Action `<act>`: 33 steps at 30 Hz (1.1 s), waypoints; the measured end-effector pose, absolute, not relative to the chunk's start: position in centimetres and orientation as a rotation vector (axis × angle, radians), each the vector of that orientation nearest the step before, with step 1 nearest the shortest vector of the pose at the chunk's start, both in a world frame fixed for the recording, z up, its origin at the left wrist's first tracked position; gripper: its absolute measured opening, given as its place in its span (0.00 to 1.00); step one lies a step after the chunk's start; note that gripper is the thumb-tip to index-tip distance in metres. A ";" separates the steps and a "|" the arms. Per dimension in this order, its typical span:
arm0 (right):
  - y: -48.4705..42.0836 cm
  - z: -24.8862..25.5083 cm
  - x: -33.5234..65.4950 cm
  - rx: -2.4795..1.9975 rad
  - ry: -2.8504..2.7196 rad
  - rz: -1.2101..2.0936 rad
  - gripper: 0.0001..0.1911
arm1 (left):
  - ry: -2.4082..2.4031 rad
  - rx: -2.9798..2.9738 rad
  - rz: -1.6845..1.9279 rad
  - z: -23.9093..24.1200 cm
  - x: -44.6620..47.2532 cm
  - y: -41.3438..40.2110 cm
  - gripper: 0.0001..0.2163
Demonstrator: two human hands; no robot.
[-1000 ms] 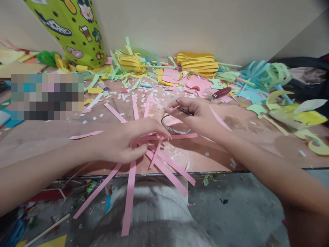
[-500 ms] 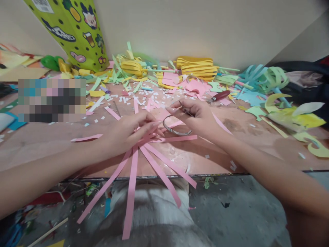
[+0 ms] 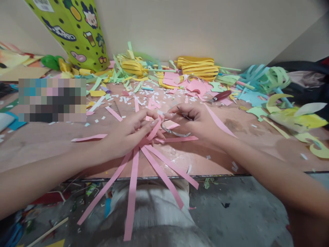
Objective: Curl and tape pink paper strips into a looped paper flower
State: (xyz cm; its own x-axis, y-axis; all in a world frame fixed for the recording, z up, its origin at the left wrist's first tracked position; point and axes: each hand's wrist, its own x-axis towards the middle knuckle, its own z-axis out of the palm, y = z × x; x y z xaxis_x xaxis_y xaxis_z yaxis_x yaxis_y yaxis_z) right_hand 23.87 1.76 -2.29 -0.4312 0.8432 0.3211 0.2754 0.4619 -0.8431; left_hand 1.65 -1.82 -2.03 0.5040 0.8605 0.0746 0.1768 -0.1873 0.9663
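My left hand [image 3: 128,133] is closed on a fan of long pink paper strips [image 3: 133,178] that cross under its fingers and hang over the table's front edge. My right hand [image 3: 197,120] grips small metal scissors [image 3: 177,128], whose round handle loop lies on the table beneath my fingers. The two hands almost touch over the centre of the strips, and one strip end curls up between them. A further pink strip [image 3: 219,123] runs out from behind my right hand.
The brown table [image 3: 38,144] is littered with white paper bits. Yellow folded paper [image 3: 199,67], green and blue cut shapes [image 3: 262,79] and a green patterned bag [image 3: 77,31] line the wall. A red-handled tool [image 3: 221,95] lies behind my right hand.
My left hand has slid up the strips toward my right hand, and the strips have spread into a tidier fan. My right hand with the scissors came slightly closer.
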 end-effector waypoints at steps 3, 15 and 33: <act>1.7 -2.1 23.8 -0.887 -1.967 0.972 0.17 | 0.892 1.634 0.804 -2.2 1.6 -1.8 0.06; 1.4 -1.9 23.7 -0.815 -2.002 1.105 0.14 | 0.863 1.322 0.776 -1.9 2.3 -2.0 0.04; 1.2 -1.5 23.6 -0.843 -1.980 1.174 0.10 | 0.850 1.467 0.945 -2.3 1.9 -1.1 0.10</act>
